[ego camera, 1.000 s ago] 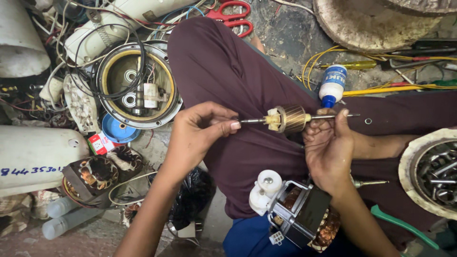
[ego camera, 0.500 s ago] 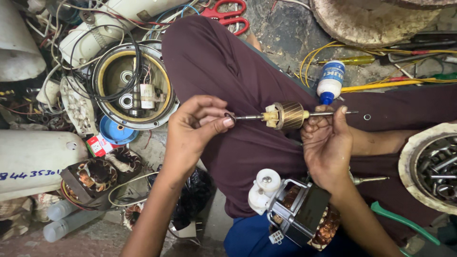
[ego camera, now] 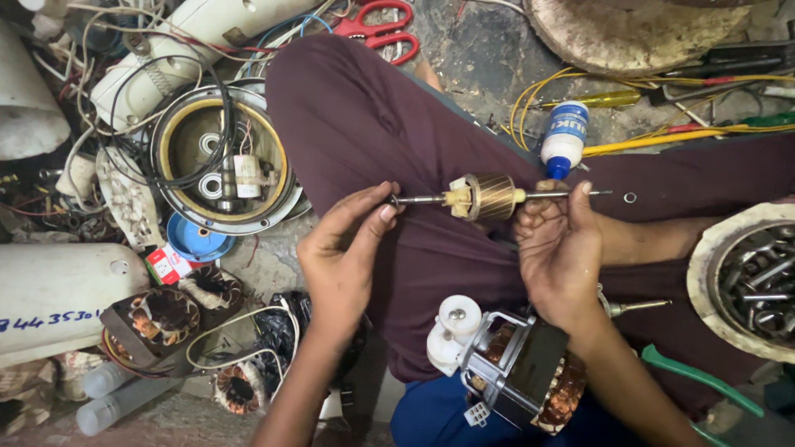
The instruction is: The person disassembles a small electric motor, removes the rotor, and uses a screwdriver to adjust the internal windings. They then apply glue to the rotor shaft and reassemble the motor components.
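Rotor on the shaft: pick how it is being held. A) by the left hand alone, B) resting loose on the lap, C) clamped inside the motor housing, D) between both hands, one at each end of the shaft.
D: the left hand pinches one end of the shaft and the right hand grips the other end, with the rotor raised between them over the lap.
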